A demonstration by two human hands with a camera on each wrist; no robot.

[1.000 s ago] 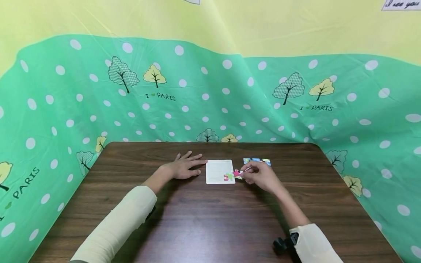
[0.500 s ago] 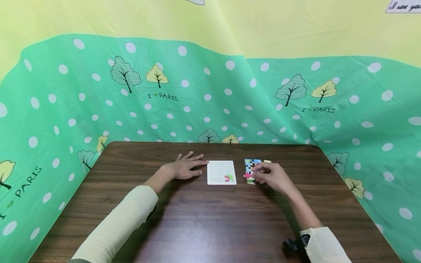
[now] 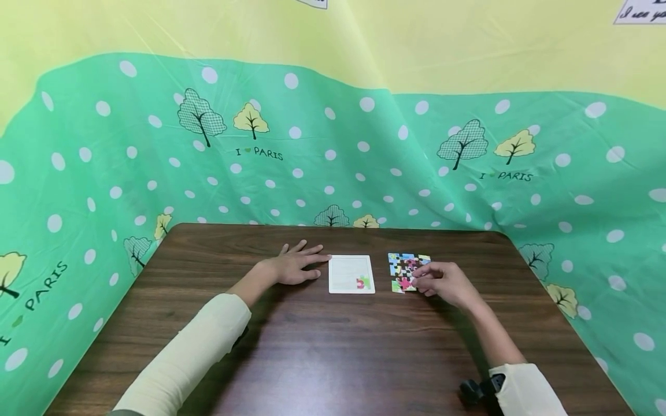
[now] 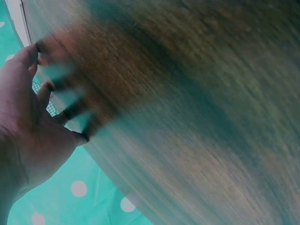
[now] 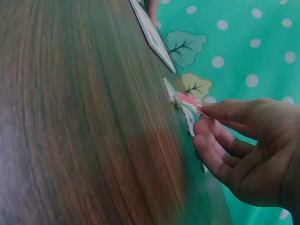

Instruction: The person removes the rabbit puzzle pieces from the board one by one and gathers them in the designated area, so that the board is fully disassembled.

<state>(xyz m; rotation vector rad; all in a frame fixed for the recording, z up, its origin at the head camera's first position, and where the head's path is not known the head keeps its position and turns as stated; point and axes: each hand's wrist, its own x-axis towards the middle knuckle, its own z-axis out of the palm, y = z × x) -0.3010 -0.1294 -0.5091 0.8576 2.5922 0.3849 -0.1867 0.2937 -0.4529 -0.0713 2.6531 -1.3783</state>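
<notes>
My left hand (image 3: 291, 267) lies on the table with fingers spread, a fingertip right at the upper left corner of a white puzzle tray (image 3: 343, 273). In the left wrist view the same hand (image 4: 33, 122) shows its straight fingers against the wood. A pink and green joined puzzle part (image 3: 362, 282) sits in the tray's lower right corner. To the right of the tray, my right hand (image 3: 448, 283) pinches a pink jigsaw piece (image 5: 190, 100) between thumb and fingers. That piece is held close over a group of loose jigsaw pieces (image 3: 400, 257), partly hidden by the hand.
The brown wooden table (image 3: 312, 346) ends at the back against a green and yellow printed cloth (image 3: 322, 133). A dark wrist device (image 3: 481, 390) is strapped by the right sleeve. Between the tray and the loose pieces runs a narrow strip of bare wood.
My right hand has drawn back to the right from the tray's edge with the pink jigsaw piece, over the loose pieces, uncovering more of them. The left hand has stayed by the tray.
</notes>
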